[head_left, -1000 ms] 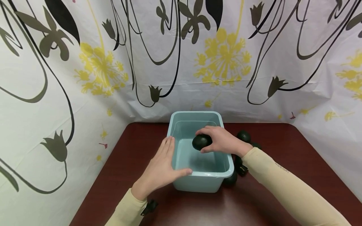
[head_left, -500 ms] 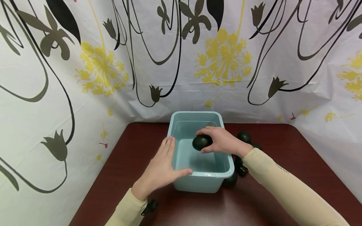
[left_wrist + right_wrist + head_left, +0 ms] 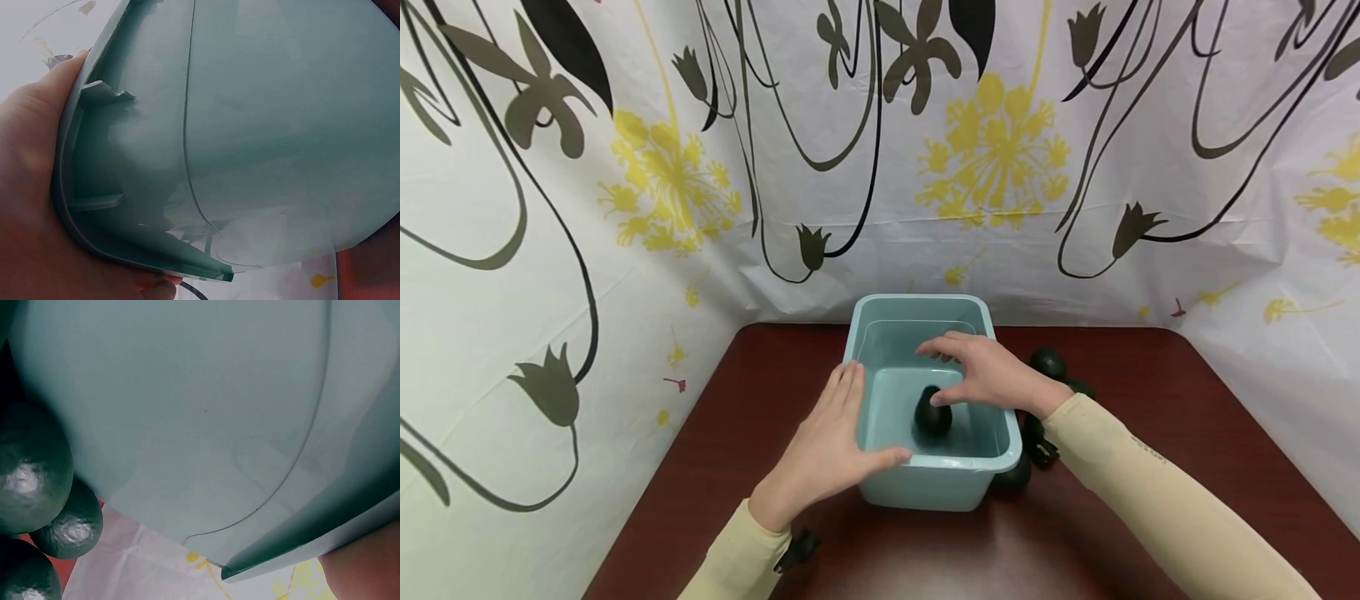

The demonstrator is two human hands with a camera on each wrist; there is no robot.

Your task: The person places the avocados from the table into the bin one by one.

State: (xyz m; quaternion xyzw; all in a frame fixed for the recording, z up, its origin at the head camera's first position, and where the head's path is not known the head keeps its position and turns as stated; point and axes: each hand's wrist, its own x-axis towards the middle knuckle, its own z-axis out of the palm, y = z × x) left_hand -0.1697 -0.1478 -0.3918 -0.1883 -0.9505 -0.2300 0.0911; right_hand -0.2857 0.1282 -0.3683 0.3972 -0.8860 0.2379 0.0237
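A dark green avocado (image 3: 932, 417) is inside the light blue plastic tub (image 3: 925, 490), close to its near end. Over the tub's right side, my right hand (image 3: 992, 375) has its fingers and thumb spread, with nothing between them; the thumb tip overlaps the avocado's top in the head view. My left hand (image 3: 820, 454) lies along the tub's near left corner, fingers extended on the left rim and thumb at the front rim. In the left wrist view, the left hand (image 3: 28, 162) is against the rim, beside the tub's outer wall (image 3: 281, 125).
Several more avocados (image 3: 1047, 362) sit on the dark red table (image 3: 775, 400) along the tub's right side, partly hidden by the right forearm. The right wrist view shows avocados (image 3: 31, 469) close by the tub wall (image 3: 187, 394). A flowered curtain (image 3: 880, 192) hangs behind the table.
My right hand has loosened its fingers and let go of the avocado, which has dropped lower into the tub. The left hand has stayed in place.
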